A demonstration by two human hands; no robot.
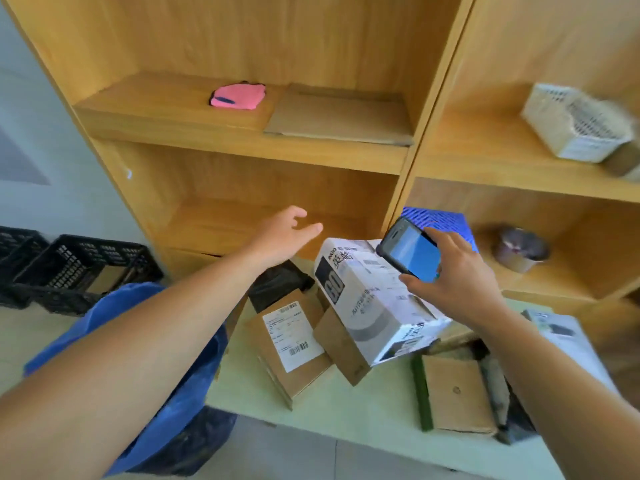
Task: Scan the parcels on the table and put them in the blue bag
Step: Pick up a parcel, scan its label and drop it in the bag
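Several parcels lie piled on the pale green table (pixel 346 407). A white printed box (pixel 367 299) leans on top of the pile. Left of it lies a brown box with a white label (pixel 289 344), and behind that a black bag parcel (pixel 277 282). A brown box with a green edge (pixel 453 400) lies at the front right. My right hand (pixel 453 282) grips a phone scanner (pixel 410 251) with a lit blue screen, held over the white box. My left hand (pixel 287 233) hovers open above the black parcel, holding nothing. The blue bag (pixel 194 368) hangs open at the table's left end, under my left forearm.
Wooden shelves stand behind the table, holding a pink item (pixel 237 95), flat cardboard (pixel 339 116), a white basket (pixel 578 124), a blue basket (pixel 440 223) and a tape roll (pixel 523 249). Black crates (pixel 79 268) sit on the floor at left. A white parcel (pixel 561 337) lies far right.
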